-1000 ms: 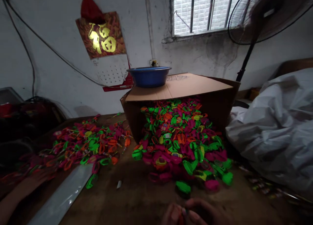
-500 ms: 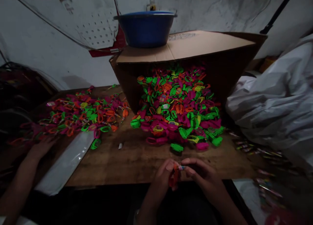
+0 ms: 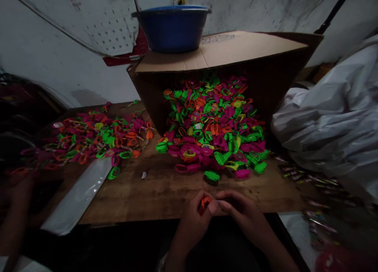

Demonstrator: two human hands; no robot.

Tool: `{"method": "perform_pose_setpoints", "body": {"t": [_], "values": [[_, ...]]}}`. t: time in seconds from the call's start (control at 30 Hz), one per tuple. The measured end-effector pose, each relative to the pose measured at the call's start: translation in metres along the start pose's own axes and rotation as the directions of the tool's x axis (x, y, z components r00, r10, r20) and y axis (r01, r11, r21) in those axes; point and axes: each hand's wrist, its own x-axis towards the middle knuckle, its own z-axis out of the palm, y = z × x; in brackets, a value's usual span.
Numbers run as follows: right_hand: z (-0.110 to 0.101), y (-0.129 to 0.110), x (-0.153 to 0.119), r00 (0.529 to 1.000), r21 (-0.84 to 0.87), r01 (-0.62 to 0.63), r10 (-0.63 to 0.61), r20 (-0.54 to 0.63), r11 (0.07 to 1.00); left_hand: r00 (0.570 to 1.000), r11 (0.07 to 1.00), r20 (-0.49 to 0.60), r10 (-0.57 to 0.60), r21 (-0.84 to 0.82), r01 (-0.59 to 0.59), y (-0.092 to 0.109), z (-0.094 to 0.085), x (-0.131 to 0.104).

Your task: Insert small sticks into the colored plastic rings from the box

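Note:
Near the table's front edge, my left hand is closed round an orange toy watch, which shows between its fingers. My right hand touches its fingertips to those of the left, pinching a small pale-blue piece, mostly hidden. Beyond them a green toy watch lies on the wooden table. A heap of pink, green, orange and yellow toy watches spills out of a cardboard box lying on its side.
A blue basin stands on the box. Leftward are another heap of watches, a clear plastic bag and another person's arm. Small wrapped sticks and a large white sack are at right.
The orange watch has gone from hanging below my left fingers to being tucked inside that hand. At the left, the other person's arm has drawn back from the plastic bag.

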Motion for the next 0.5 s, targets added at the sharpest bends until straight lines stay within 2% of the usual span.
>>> {"method": "perform_pose_setpoints", "body": {"t": [0.17,0.3,0.4,0.47,0.5], "values": [[0.004,-0.001,-0.001,0.990,-0.090,0.120,-0.126,-0.062,0.989,0.999,0.997,-0.032,0.026,0.069,-0.024,-0.003,-0.001,0.000],[0.012,0.004,-0.006,0.982,-0.153,0.135,-0.153,-0.112,0.979,0.997,0.996,-0.066,0.050,0.080,-0.045,-0.007,0.004,0.002],[0.017,0.015,-0.006,0.986,-0.163,0.072,-0.095,-0.138,0.984,0.996,0.995,-0.073,0.046,0.088,-0.039,-0.011,0.007,0.004],[0.017,0.023,-0.005,0.995,-0.140,-0.003,-0.012,-0.102,0.990,0.998,0.997,-0.051,-0.031,0.075,0.034,-0.018,0.006,0.003],[0.015,0.028,-0.005,0.997,-0.134,-0.044,0.036,-0.063,0.990,0.996,0.994,-0.005,-0.092,0.056,0.092,-0.022,0.004,0.001]]}}
